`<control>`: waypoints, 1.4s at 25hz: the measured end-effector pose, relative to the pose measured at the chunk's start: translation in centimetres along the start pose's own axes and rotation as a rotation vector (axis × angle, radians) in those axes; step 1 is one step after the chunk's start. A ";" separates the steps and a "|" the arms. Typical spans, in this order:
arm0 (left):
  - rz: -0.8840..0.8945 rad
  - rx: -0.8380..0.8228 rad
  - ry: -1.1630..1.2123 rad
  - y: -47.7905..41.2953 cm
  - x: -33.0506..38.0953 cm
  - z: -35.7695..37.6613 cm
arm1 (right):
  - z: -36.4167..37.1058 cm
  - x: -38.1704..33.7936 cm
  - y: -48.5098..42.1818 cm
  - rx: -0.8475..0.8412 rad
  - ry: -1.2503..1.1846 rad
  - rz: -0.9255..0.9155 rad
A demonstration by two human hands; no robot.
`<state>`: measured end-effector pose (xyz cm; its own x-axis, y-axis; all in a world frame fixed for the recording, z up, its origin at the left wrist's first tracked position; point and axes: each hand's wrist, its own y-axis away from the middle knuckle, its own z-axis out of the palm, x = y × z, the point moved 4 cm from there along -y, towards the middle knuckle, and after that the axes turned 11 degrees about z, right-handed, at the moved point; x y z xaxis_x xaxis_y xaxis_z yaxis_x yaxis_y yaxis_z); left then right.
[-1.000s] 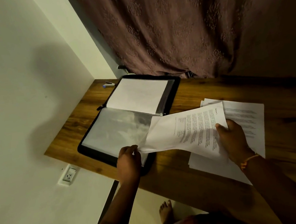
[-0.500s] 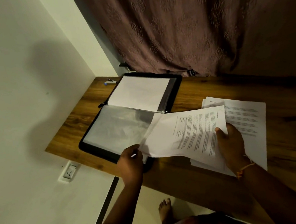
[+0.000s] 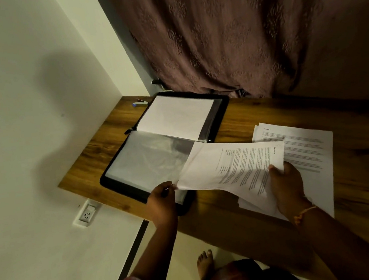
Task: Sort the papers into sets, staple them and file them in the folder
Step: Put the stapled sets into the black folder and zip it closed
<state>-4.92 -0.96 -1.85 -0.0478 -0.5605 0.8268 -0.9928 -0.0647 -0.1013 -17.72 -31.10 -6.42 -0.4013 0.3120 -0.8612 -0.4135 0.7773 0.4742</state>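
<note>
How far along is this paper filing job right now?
Looks done: a white page sits in the far half of the folder. In hand: the right hand holds a printed set, its corner at the near clear sleeve, whose edge the left hand pinches. Left: a pile of printed papers lies on the table, unfiled; staples are too small to see.

Counter (image 3: 269, 114): open folder (image 3: 163, 147) at left; stapler (image 3: 139, 103) behind it; paper stack (image 3: 308, 147) at right; held set (image 3: 234, 168) between, overlapping both.
</note>
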 end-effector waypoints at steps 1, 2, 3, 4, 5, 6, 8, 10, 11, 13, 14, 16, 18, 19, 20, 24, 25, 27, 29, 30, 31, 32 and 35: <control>0.012 -0.012 -0.005 0.2 0.0 0.0 | 0.2 0.0 0.2 -0.008 -0.006 0.004; 0.030 -0.020 -0.012 0.3 0.1 0.0 | 0.6 0.1 0.4 -0.012 -0.007 0.014; 0.056 -0.022 -0.024 0.4 0.2 0.0 | 0.9 0.1 0.7 -0.018 -0.004 0.023; 0.083 -0.020 -0.040 0.5 0.5 0.0 | 1.4 0.0 1.0 -0.028 0.004 0.033; 0.101 -0.015 -0.054 0.5 0.6 0.0 | 2.0 -0.1 1.2 -0.045 0.003 0.044; 0.102 -0.012 -0.056 0.5 0.7 0.0 | 2.6 -0.4 1.5 -0.068 -0.008 0.061; 0.082 -0.015 -0.036 0.4 0.9 -0.1 | 4.1 -0.8 1.9 -0.143 -0.072 0.131; 0.051 -0.017 0.002 0.4 1.2 -0.2 | 5.8 -1.4 2.7 -0.276 -0.171 0.226; 0.052 -0.014 0.010 0.4 1.3 -0.2 | 6.8 -1.9 3.2 -0.355 -0.183 0.249; 0.080 -0.005 0.000 0.5 1.7 -0.3 | 8.8 -2.8 4.4 -0.508 -0.189 0.297; 0.093 0.000 0.000 0.4 1.8 -0.3 | 9.6 -3.2 4.9 -0.579 -0.215 0.336; 0.101 0.002 0.013 0.3 1.9 -0.3 | 10.4 -3.4 5.4 -0.638 -0.279 0.428; 0.092 -0.004 0.003 0.3 2.0 -0.3 | 9.9 -2.7 5.0 -0.564 -0.282 0.460; 0.088 -0.010 -0.011 0.3 2.1 -0.3 | 9.5 -2.1 4.6 -0.494 -0.248 0.444; 0.085 -0.017 -0.018 0.3 2.0 -0.3 | 9.0 -1.4 4.2 -0.419 -0.195 0.408; 0.079 -0.032 0.005 0.2 1.4 -0.2 | 9.4 -0.5 3.8 -0.320 -0.165 0.334; 0.069 -0.029 0.021 0.2 1.3 -0.2 | 10.1 -0.8 4.0 -0.330 -0.224 0.359; 0.058 -0.025 0.059 0.1 1.2 -0.2 | 11.8 -1.6 4.5 -0.369 -0.291 0.388; 0.067 -0.027 0.087 0.0 1.2 -0.2 | 13.6 -2.2 4.9 -0.400 -0.300 0.394; 0.072 -0.035 0.096 -0.1 1.2 -0.2 | 14.4 -2.5 4.9 -0.406 -0.295 0.390; 0.078 -0.044 0.097 -0.2 1.3 -0.3 | 15.1 -2.8 4.8 -0.407 -0.284 0.381; 0.084 -0.055 0.087 -0.3 1.3 -0.4 | 15.7 -3.1 4.8 -0.415 -0.272 0.370; 0.108 -0.067 0.064 -0.7 1.7 -0.5 | 17.3 -3.6 5.0 -0.451 -0.196 0.324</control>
<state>-4.38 -1.45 -0.11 -0.1592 -0.5075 0.8468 -0.9865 0.0490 -0.1560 -4.16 -18.90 -4.11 -0.4241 0.6237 -0.6566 -0.6191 0.3295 0.7129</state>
